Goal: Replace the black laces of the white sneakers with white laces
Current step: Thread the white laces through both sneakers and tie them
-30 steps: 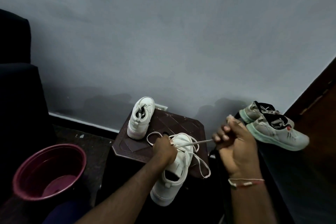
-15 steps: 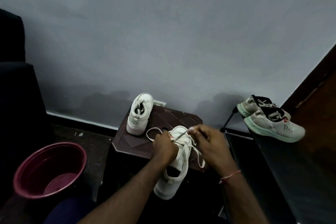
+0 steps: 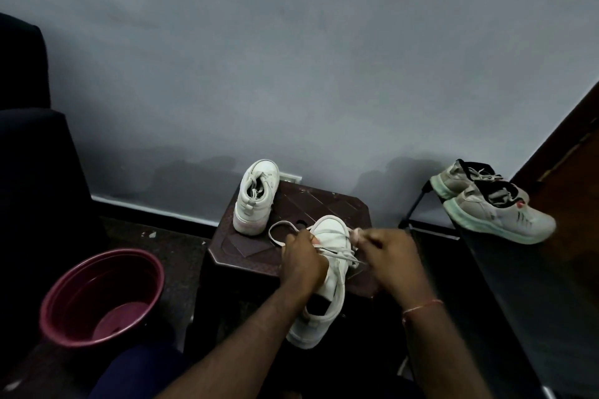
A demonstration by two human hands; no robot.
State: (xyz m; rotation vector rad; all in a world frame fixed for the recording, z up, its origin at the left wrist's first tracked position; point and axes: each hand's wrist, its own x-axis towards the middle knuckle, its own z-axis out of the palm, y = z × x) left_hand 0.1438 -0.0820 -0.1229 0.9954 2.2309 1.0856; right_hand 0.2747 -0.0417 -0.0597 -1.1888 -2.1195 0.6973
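Curls left-hand fingers (image 3: 312, 240) down over the laced front of the near white sneaker (image 3: 334, 282), with the left hand (image 3: 299, 259) clamped on the shoe just below the centre of the frame. Bunches right-hand fingers (image 3: 364, 236) together, blurred, in a pinch on what looks like the pale tip of the white lace (image 3: 340, 255); right hand (image 3: 389, 256) just right of the shoe, touching it or not, cannot tell through the blur. Holds the sneaker toe away, toe over the top of the dark brown stool (image 3: 311, 207), heel past its near edge toward the bottom of the frame. Lace threaded across the upper in thin crossing strands, one loose loop spilling left of the left hand onto the stool top. Second white sneaker (image 3: 256, 201) upright on the stool's far left corner, heel toward the camera, apart from the held shoe; lacing too small to tell. Red thread (image 3: 421, 304) round the right wrist. Maroon bucket (image 3: 100, 295) on the floor at lower left, well apart from the stool. Pair of grey sneakers (image 3: 496, 207) with black collars and pale green soles at the right of the frame, side by side on a dark shelf (image 3: 518, 285). Grey wall (image 3: 291, 58) across the upper frame; dark chair (image 3: 29, 172) at the left edge.
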